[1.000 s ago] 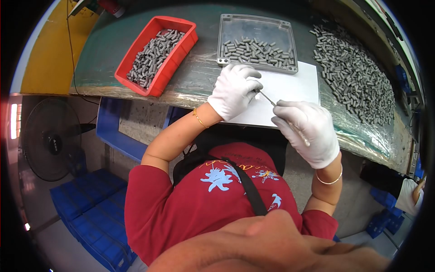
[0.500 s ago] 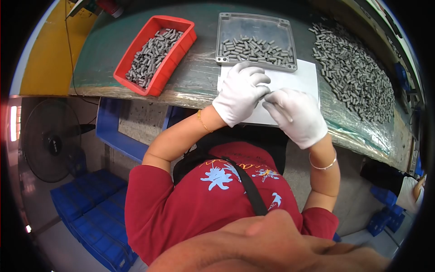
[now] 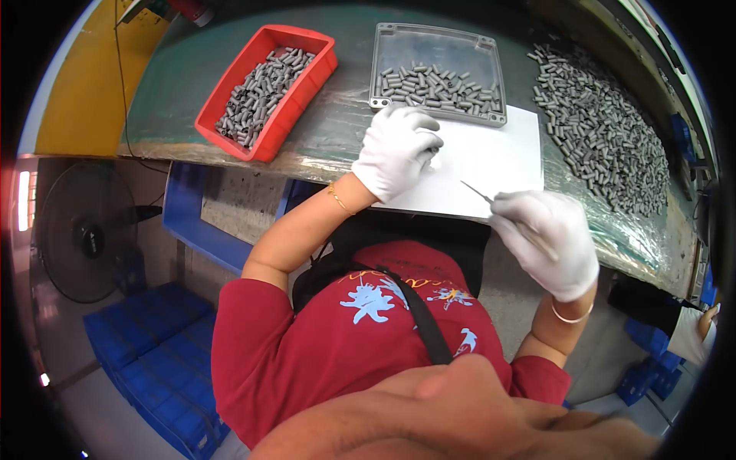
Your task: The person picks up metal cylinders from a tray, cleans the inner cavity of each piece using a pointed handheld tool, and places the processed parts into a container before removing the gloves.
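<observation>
My left hand (image 3: 396, 153), in a white glove, is closed over the white sheet (image 3: 502, 157), its fingertips pinched on something too small to make out. To the right, my gloved right hand (image 3: 548, 241) is closed on a thin metal tool (image 3: 477, 192), whose tip points up and left, apart from my left hand. Just beyond the sheet lies a clear tray (image 3: 441, 46) with many small grey tubes (image 3: 437, 86). A red bin (image 3: 295, 107) at the left holds more of these tubes.
A large heap of grey tubes (image 3: 598, 126) covers the right of the green table (image 3: 345, 65). Below the table at the left are a fan (image 3: 90, 238) and blue crates (image 3: 153, 337). At the far right a person's sleeve and hand (image 3: 694, 333) show.
My right hand came in close to my left hand, then drew back down and right with the tool. My left hand moved slightly right, then back left.
</observation>
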A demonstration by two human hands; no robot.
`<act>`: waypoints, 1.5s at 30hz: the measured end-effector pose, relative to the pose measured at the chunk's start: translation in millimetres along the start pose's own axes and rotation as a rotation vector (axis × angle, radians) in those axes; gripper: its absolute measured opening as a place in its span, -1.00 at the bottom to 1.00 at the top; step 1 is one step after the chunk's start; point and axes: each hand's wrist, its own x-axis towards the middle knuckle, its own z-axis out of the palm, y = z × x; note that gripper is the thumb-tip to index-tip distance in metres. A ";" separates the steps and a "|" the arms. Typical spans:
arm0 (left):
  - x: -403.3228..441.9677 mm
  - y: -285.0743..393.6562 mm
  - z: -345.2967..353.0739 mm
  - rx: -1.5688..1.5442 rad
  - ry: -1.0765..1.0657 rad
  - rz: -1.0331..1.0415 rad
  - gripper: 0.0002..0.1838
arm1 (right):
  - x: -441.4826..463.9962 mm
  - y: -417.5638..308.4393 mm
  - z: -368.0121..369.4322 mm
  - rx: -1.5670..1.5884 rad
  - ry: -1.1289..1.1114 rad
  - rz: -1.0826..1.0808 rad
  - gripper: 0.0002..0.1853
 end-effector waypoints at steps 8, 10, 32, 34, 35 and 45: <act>0.2 -0.9 -3.9 0.003 0.006 -0.049 -0.78 | -15.7 5.2 -1.2 0.044 0.013 -0.060 -0.79; -0.8 -0.9 -4.1 0.014 -0.002 -0.060 -0.78 | -14.4 6.3 -0.7 0.004 0.002 -0.052 -0.79; -6.3 -1.9 -4.1 -0.012 -0.039 -0.197 -0.79 | -6.4 8.8 15.0 0.059 0.082 -0.084 -0.74; -6.2 -1.9 -4.9 -0.016 -0.040 -0.212 -0.80 | -6.8 8.8 15.7 0.060 0.081 -0.076 -0.74; -6.2 -1.9 -5.2 -0.018 -0.040 -0.218 -0.80 | -7.3 9.1 16.4 0.060 0.080 -0.069 -0.74; -7.2 -2.1 -6.8 -0.028 -0.026 -0.257 -0.79 | -20.0 13.9 24.3 0.174 0.185 0.043 -0.78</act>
